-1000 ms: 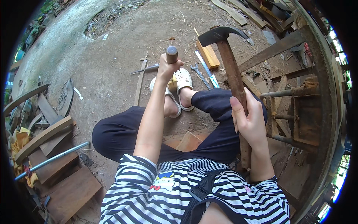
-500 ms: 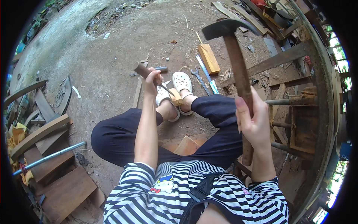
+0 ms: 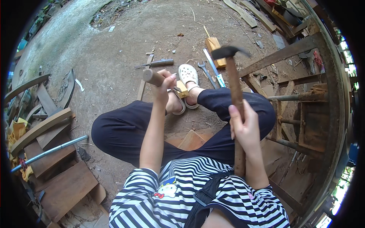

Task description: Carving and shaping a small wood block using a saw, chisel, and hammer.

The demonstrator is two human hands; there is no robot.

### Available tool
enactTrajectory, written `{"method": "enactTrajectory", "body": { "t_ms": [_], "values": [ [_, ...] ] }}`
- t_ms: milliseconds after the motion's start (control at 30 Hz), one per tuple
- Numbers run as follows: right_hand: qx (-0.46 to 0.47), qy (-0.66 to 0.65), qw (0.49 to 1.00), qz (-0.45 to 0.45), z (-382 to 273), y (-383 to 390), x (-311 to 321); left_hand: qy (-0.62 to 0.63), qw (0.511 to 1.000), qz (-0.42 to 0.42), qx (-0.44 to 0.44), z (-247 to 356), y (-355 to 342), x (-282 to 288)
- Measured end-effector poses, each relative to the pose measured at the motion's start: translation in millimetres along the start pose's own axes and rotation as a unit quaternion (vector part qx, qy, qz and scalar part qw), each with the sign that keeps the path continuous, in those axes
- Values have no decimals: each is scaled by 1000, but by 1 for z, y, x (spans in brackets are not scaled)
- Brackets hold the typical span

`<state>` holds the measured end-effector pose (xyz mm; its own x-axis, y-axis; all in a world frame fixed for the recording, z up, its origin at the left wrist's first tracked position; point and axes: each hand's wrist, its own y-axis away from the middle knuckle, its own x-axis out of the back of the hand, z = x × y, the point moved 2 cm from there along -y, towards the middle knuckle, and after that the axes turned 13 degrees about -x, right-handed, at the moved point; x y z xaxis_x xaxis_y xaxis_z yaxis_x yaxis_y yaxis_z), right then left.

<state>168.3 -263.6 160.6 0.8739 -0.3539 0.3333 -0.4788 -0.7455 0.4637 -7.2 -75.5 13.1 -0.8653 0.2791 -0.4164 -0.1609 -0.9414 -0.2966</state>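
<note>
My left hand [image 3: 164, 86] is closed round the wooden handle of a chisel [image 3: 153, 78]. Its metal blade, mostly behind my fingers, points down toward a small yellowish wood block [image 3: 182, 89] wedged between my feet. Whether the tip touches the block I cannot tell. In my right hand [image 3: 246, 127] is a hammer [image 3: 234, 79], gripped by its long brown shaft, its dark head raised right of the chisel and slightly blurred. White clogs [image 3: 188, 74] are on my feet; the left one is partly hidden by my left hand.
Beyond my feet lie another chisel [image 3: 163, 62], a wrench [image 3: 207, 74], a white-and-blue saw blade [image 3: 213, 66] and a larger wood block [image 3: 216, 47]. Curved wood offcuts and a metal pipe [image 3: 49, 153] are at left. A rusty metal frame [image 3: 323, 72] stands close on the right.
The hammer has swung left and its head has dropped toward the chisel. My left hand and the chisel handle have shifted slightly right and down.
</note>
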Motion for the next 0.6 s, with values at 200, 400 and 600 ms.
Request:
{"method": "enactTrajectory", "body": {
  "t_ms": [200,400,600],
  "values": [
    [-82,49,994,-57,49,7,-15,10,999,-36,29,-11,14,-14],
    [-119,106,985,-66,94,13,-19,-92,994,-51,40,-16,13,-19],
    [-129,200,966,-96,136,-16,-49,-75,994,-71,19,-26,-1,-22]
  ]
}}
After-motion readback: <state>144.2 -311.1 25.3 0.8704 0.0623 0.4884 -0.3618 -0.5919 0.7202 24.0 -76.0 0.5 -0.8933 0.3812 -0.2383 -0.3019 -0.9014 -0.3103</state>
